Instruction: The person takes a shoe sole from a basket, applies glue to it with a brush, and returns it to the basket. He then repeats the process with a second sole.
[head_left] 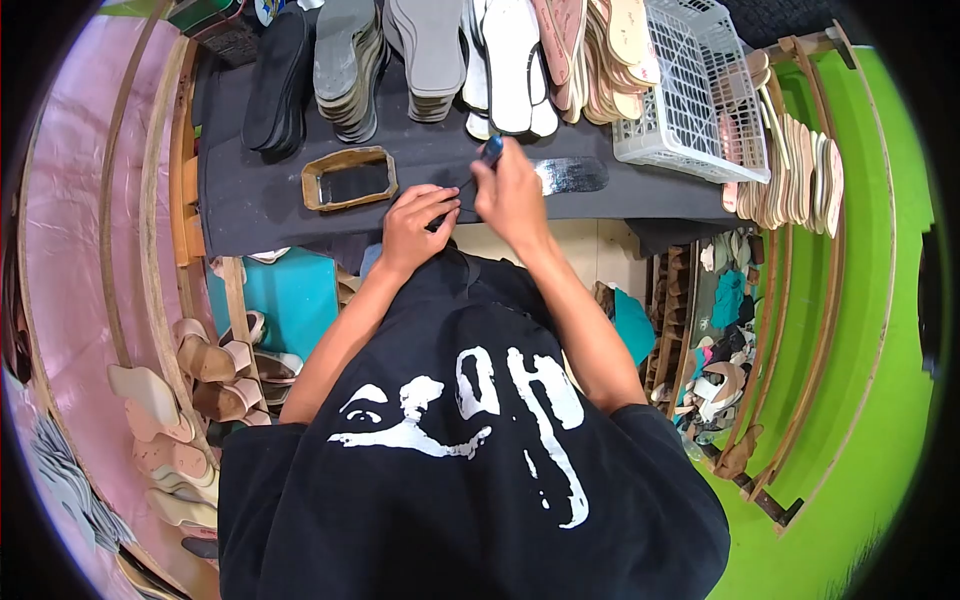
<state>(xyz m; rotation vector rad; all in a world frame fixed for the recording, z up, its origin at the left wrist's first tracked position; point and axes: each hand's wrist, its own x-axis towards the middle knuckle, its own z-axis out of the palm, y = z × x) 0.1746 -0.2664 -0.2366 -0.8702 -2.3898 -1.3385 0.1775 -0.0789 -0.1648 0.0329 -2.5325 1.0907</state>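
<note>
My right hand (510,195) is closed round a tool with a dark blue handle (491,151), its lower end angled toward my other hand. Beside it, my left hand (420,225) has its fingers bent over a small dark piece near the table's front edge; that piece is mostly hidden under the fingers. A shiny dark strip (575,175) lies flat just right of my right hand. Left of my hands sits an open brown-rimmed box (350,178) with a dark inside.
Stacks of black (277,85), grey (425,55) and white insoles (510,60) line the back of the dark-covered table (250,215). A white plastic crate (690,95) stands at the right, beside beige insoles (800,175). Shoe racks (150,250) flank both sides.
</note>
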